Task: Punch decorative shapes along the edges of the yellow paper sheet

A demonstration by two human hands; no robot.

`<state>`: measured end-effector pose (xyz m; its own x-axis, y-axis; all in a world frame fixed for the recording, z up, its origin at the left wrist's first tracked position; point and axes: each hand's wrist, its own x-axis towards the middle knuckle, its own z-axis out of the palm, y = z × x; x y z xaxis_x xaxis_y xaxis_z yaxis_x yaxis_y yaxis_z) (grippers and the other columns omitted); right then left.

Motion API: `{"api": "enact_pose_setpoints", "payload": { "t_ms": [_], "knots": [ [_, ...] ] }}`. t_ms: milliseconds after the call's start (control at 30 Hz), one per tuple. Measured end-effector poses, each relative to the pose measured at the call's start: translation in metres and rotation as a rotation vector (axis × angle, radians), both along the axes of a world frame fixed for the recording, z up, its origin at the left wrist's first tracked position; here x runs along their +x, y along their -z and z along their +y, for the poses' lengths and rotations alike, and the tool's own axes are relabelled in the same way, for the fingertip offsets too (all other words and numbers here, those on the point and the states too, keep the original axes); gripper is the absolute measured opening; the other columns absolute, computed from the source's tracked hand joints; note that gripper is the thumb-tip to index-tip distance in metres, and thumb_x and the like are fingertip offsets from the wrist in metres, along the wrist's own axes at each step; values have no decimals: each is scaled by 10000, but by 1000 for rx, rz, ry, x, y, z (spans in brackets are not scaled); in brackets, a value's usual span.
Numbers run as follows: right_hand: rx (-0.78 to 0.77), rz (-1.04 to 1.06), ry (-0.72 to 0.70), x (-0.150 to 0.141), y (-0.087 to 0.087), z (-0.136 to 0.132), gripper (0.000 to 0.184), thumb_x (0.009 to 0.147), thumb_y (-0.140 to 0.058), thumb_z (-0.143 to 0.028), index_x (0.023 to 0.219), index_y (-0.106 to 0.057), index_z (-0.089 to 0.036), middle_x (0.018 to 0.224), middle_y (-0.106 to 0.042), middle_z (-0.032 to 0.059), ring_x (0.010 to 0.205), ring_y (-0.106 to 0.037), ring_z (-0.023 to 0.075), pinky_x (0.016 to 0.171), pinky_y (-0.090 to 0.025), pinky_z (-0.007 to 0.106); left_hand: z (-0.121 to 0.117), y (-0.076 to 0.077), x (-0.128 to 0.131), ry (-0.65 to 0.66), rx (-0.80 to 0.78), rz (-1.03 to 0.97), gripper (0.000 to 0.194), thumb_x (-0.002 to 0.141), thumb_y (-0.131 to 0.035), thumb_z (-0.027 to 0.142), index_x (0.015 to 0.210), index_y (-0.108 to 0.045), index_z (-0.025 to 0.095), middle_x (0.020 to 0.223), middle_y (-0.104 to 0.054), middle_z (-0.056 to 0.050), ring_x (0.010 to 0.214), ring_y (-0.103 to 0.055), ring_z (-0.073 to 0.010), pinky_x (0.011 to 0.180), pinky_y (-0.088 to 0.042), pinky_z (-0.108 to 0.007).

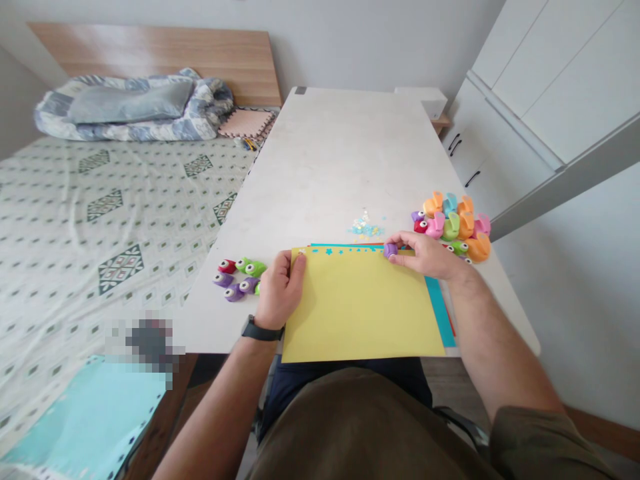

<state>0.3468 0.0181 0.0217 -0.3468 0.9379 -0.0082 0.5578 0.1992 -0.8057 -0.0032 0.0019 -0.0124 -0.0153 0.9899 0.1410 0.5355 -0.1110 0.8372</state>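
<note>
A yellow sheet of paper (360,307) lies in front of me, with a row of small cut-out shapes along its far edge. Blue paper (441,310) and a strip of red show from beneath it. My left hand (281,287) pinches the sheet's far left corner, thumb on top. Between the thumb and fingers of my right hand (423,253) is a small purple craft punch (391,251), set at the paper's far edge, right of the cut-outs. Just beyond lies a little heap of blue, white and yellow paper bits (366,227).
Several small red, green and purple punches (239,279) stand left of my left hand. Larger colourful punches (453,227) cluster beyond my right hand. The white table (365,147) stretches to the wall, beside a bed (150,193) at left and cabinets (530,100) at right.
</note>
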Motion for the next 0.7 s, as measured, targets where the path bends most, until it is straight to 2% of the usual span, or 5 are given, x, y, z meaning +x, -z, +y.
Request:
{"api": "enact_pose_setpoints", "payload": {
  "t_ms": [567, 700],
  "knots": [
    [10, 5, 1, -1, 6, 2, 204, 877, -725, -355, 1048, -715, -243, 1031, -770, 45, 1003, -715, 260, 970, -565, 436, 0, -1, 0, 3, 2, 11, 288, 1023, -530, 501, 1008, -634, 233, 829, -663, -32, 716, -579, -177, 629, -472, -268],
    [11, -22, 16, 0, 11, 2, 301, 875, -733, -346, 1163, -718, -261, 1144, -765, 49, 1095, -703, 279, 1031, -540, 461, -1, -2, 0, 8, -2, 1, 298, 1022, -532, 508, 1019, -633, 227, 851, -678, -42, 728, -591, -179, 632, -479, -267]
  ]
}}
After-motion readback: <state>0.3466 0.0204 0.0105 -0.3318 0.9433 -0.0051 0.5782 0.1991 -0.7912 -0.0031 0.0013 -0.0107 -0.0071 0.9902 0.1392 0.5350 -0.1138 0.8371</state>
